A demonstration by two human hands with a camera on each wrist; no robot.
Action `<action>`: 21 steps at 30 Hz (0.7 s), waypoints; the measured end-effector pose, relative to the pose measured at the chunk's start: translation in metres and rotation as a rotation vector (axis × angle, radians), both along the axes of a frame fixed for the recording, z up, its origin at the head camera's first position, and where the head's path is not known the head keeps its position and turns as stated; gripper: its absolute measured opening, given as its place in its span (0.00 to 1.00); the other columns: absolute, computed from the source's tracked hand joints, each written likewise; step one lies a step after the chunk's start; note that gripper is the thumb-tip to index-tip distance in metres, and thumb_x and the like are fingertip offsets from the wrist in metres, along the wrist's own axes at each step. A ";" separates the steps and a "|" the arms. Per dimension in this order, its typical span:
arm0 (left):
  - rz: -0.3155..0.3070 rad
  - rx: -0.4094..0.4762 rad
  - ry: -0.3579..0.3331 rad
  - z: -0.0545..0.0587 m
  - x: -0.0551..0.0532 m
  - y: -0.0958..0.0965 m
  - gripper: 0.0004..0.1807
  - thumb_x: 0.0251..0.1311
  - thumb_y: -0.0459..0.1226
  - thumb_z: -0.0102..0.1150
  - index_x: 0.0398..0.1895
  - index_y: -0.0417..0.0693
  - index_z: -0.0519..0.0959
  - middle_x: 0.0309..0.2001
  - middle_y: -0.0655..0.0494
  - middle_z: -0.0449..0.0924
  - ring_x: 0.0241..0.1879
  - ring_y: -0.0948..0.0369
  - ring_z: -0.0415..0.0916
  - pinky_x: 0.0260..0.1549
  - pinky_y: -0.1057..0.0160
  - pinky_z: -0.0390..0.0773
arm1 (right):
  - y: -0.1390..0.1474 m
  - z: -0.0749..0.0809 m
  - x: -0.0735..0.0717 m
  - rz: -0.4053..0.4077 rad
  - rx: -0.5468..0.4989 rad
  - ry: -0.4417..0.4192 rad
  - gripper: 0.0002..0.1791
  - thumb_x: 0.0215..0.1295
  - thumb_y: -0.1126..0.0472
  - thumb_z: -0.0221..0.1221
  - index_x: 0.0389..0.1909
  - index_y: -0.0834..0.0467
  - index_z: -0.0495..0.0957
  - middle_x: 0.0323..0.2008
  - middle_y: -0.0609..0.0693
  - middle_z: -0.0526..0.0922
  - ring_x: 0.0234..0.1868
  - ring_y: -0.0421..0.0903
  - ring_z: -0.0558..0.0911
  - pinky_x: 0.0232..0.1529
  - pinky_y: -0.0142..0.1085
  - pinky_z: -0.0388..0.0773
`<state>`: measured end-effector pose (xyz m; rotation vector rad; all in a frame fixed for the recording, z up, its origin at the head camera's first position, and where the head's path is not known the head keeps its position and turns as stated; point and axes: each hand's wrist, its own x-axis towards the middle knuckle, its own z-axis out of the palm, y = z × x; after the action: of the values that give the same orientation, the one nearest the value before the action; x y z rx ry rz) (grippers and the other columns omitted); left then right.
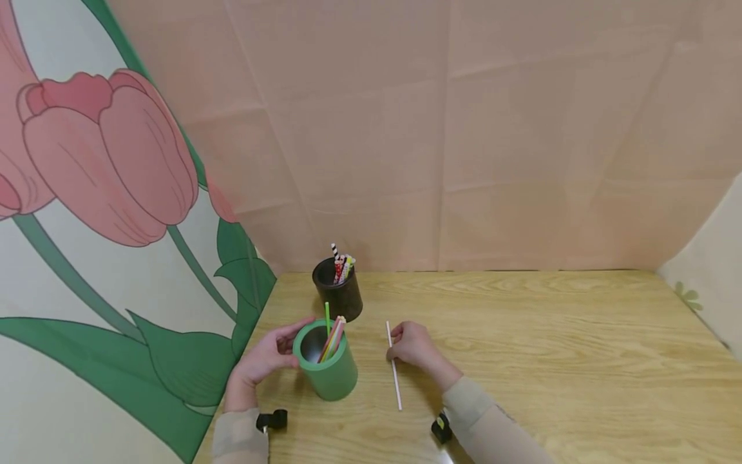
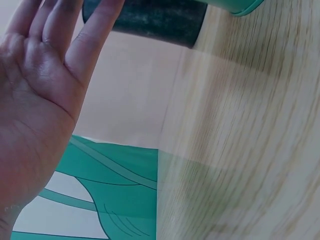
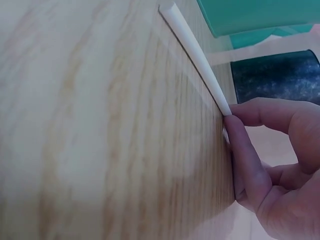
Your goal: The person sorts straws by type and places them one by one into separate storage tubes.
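My left hand point(image 1: 266, 354) holds the green cup point(image 1: 336, 381) from its left side, thumb at the front and fingers reaching round the back. Several coloured straws point(image 1: 332, 343) stand in that cup, leaning to its right side. To the right of the cup, my right hand point(image 1: 416, 345) pinches a thin white straw point(image 1: 397, 385) between thumb and finger. In the right wrist view the white straw point(image 3: 192, 52) lies along the tabletop. The left wrist view shows the left palm point(image 2: 35, 110), with the fingertips cut off at the top edge.
Behind the green cup stands a black cup point(image 1: 342, 299) holding several patterned straws point(image 1: 342, 267). The wooden table point(image 1: 556, 361) meets a pinkish cloth backdrop point(image 1: 493, 161) at the back. A tulip-printed panel point(image 1: 104, 161) borders the left side.
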<state>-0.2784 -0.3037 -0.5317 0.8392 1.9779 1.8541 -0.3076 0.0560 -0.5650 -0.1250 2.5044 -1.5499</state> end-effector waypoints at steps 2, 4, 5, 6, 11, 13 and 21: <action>0.000 0.004 -0.005 0.000 0.000 0.000 0.50 0.64 0.47 0.76 0.83 0.37 0.62 0.73 0.56 0.77 0.66 0.59 0.77 0.58 0.61 0.81 | 0.000 0.000 -0.001 0.004 0.003 -0.006 0.21 0.40 0.77 0.73 0.40 0.68 0.81 0.24 0.51 0.80 0.18 0.41 0.81 0.22 0.32 0.81; 0.000 0.006 -0.007 0.000 0.000 0.001 0.52 0.64 0.47 0.76 0.82 0.32 0.59 0.73 0.55 0.77 0.67 0.59 0.77 0.59 0.61 0.81 | 0.000 0.001 -0.001 0.004 0.010 -0.018 0.21 0.41 0.76 0.73 0.40 0.68 0.81 0.24 0.51 0.81 0.18 0.42 0.82 0.22 0.33 0.82; 0.000 0.006 -0.006 0.001 0.000 0.001 0.53 0.64 0.47 0.76 0.81 0.30 0.58 0.73 0.55 0.77 0.67 0.59 0.77 0.59 0.61 0.81 | 0.000 0.001 -0.002 0.004 0.016 -0.029 0.21 0.42 0.76 0.74 0.40 0.67 0.81 0.25 0.51 0.81 0.19 0.42 0.82 0.22 0.33 0.82; 0.001 0.005 -0.005 0.001 0.000 0.001 0.54 0.64 0.47 0.76 0.81 0.28 0.57 0.73 0.55 0.77 0.67 0.59 0.77 0.59 0.61 0.81 | 0.001 0.002 -0.003 0.005 0.026 -0.030 0.21 0.42 0.75 0.74 0.40 0.67 0.81 0.25 0.51 0.82 0.19 0.42 0.82 0.22 0.33 0.82; 0.013 -0.009 -0.005 0.002 0.001 0.000 0.53 0.63 0.49 0.76 0.82 0.31 0.59 0.73 0.57 0.76 0.67 0.60 0.77 0.58 0.61 0.81 | 0.003 0.006 -0.009 0.020 0.067 -0.061 0.17 0.46 0.72 0.74 0.39 0.66 0.81 0.27 0.51 0.83 0.23 0.42 0.82 0.25 0.32 0.81; 0.011 -0.008 -0.007 0.002 0.001 0.000 0.53 0.62 0.49 0.76 0.82 0.33 0.60 0.73 0.57 0.77 0.66 0.60 0.77 0.58 0.61 0.81 | 0.004 0.008 -0.010 0.032 0.078 -0.063 0.16 0.47 0.72 0.72 0.38 0.65 0.82 0.27 0.51 0.83 0.23 0.42 0.81 0.24 0.31 0.79; 0.009 -0.003 -0.007 0.002 0.002 0.001 0.52 0.61 0.50 0.76 0.83 0.37 0.62 0.73 0.57 0.77 0.66 0.60 0.77 0.58 0.62 0.81 | 0.013 0.008 -0.014 0.076 -0.001 -0.064 0.19 0.49 0.74 0.68 0.45 0.68 0.81 0.29 0.53 0.84 0.24 0.42 0.81 0.26 0.32 0.80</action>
<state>-0.2764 -0.3030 -0.5296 0.8229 1.9825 1.8564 -0.3212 0.0692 -0.5571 -0.1660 2.4209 -1.5007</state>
